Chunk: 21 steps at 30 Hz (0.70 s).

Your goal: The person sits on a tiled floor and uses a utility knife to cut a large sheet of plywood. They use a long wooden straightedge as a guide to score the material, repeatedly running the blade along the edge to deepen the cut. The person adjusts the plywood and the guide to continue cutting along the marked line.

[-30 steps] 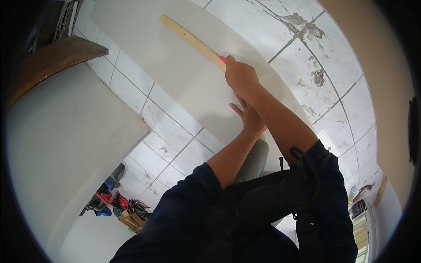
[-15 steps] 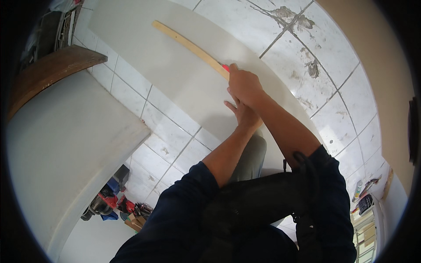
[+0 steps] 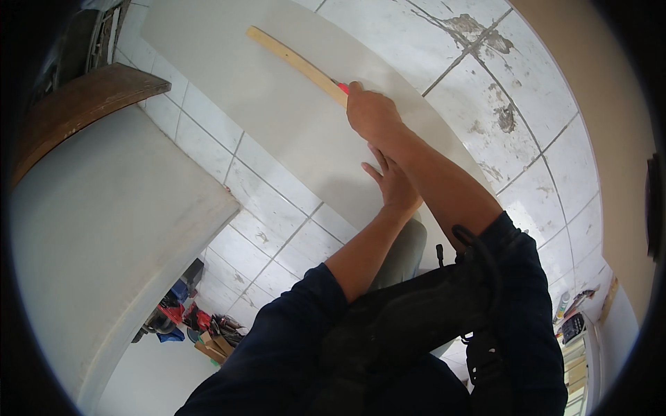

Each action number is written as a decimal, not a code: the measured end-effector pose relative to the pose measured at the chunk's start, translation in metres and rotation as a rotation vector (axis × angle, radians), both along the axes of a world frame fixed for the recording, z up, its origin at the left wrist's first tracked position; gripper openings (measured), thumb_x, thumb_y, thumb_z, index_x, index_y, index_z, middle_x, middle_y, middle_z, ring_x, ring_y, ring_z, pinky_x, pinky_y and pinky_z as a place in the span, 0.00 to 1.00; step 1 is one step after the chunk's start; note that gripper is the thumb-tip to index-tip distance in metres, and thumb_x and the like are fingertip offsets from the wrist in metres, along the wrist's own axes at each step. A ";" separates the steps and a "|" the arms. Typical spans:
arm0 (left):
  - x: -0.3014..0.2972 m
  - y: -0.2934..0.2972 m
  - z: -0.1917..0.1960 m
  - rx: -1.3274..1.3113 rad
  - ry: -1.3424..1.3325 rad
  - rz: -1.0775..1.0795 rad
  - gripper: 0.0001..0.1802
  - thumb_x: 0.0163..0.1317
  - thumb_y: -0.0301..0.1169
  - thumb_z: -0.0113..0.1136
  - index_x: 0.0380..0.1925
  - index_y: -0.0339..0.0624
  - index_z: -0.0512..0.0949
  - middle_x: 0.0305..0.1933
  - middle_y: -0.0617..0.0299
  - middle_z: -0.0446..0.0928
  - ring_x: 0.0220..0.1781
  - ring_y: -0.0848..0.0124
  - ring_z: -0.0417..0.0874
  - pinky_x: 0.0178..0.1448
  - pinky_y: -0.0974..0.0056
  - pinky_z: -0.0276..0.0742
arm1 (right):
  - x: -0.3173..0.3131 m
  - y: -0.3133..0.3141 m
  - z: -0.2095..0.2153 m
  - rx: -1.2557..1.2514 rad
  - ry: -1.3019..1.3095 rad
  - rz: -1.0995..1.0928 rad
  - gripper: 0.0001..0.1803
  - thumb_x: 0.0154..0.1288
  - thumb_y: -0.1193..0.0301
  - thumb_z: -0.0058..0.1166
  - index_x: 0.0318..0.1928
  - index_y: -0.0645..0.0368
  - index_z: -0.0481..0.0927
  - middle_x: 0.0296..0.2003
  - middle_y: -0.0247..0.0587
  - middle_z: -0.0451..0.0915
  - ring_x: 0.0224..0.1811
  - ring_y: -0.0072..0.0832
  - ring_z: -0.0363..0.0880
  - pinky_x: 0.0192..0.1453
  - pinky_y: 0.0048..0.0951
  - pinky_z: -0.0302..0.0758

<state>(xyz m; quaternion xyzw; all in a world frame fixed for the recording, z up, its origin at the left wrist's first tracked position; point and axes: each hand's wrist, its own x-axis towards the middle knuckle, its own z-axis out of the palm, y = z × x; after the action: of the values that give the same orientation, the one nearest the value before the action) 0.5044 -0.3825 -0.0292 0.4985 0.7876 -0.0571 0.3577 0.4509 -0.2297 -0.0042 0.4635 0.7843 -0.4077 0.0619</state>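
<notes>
We pressed our left hand (image 3: 392,182) flat on the wooden strip (image 3: 300,66) to pin it against the grey board (image 3: 277,118), while our right hand (image 3: 372,112), fist closed around a red-tipped tool (image 3: 343,88), ran along its edge.

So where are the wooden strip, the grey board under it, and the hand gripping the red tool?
wooden strip (image 3: 295,61): head view, middle of its length.
grey board (image 3: 257,111): head view, bare face left of the strip.
right hand (image 3: 371,114): head view, back of the hand.
</notes>
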 end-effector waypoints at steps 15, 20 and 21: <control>-0.004 0.005 0.004 -0.110 0.043 -0.062 0.61 0.61 0.59 0.60 0.77 0.37 0.34 0.81 0.37 0.29 0.81 0.35 0.21 0.73 0.21 0.31 | 0.072 -0.031 0.022 -0.102 -0.004 0.021 0.12 0.69 0.69 0.50 0.46 0.65 0.73 0.44 0.50 0.82 0.43 0.46 0.86 0.47 0.43 0.82; 0.000 0.012 0.014 -0.049 0.076 0.015 0.69 0.57 0.60 0.64 0.76 0.33 0.28 0.81 0.35 0.27 0.82 0.37 0.23 0.75 0.24 0.32 | 0.101 -0.049 0.026 -0.136 0.001 -0.037 0.13 0.70 0.66 0.51 0.45 0.64 0.73 0.43 0.50 0.83 0.42 0.46 0.86 0.48 0.42 0.82; -0.002 0.012 0.014 -0.039 0.075 0.027 0.70 0.56 0.60 0.65 0.75 0.32 0.27 0.81 0.35 0.27 0.82 0.37 0.23 0.75 0.25 0.32 | 0.106 -0.052 0.030 -0.113 0.021 -0.031 0.12 0.70 0.67 0.51 0.45 0.63 0.73 0.42 0.50 0.83 0.42 0.45 0.86 0.47 0.42 0.82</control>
<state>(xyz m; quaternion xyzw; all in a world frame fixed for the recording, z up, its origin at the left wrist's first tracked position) 0.5026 -0.3706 -0.0150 0.4783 0.8058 -0.0862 0.3384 0.5567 -0.2815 0.0256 0.4669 0.7535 -0.4570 0.0734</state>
